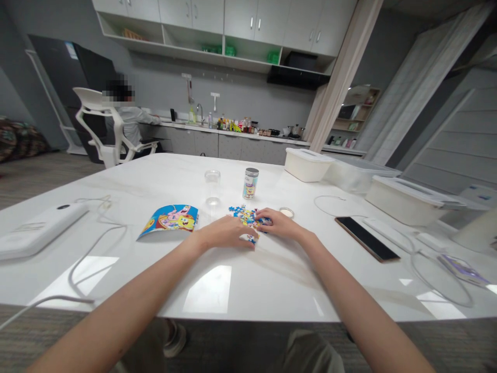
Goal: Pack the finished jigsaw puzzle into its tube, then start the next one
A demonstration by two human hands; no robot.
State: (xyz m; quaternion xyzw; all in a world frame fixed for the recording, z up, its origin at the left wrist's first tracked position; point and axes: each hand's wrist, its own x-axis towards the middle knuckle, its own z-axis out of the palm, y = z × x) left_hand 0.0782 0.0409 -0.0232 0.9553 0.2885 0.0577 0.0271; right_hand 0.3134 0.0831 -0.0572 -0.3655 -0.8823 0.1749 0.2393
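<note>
A small heap of jigsaw puzzle pieces (244, 211), mostly blue, yellow and white, lies on the white table (267, 290). My left hand (228, 231) rests over the heap's near left side, its fingers spread and the thumb apart. From the right, my right hand (280, 224) reaches in with bent, parted fingers touching pieces at the edge. Some pieces are hidden beneath both hands. A curled cartoon picture sheet (171, 220) lies to the left. Behind the pieces stand a clear jar (212, 187) and a printed can with a metal lid (250, 184). A round lid (287, 212) lies beyond my right hand.
A phone (367, 238), cables and white adapters lie on the right. Lidded storage boxes (308, 165) line the far right edge. A white device (39, 228) with cables sits at left. Across the room, a person (132, 122) sits in a white chair near the kitchen counter.
</note>
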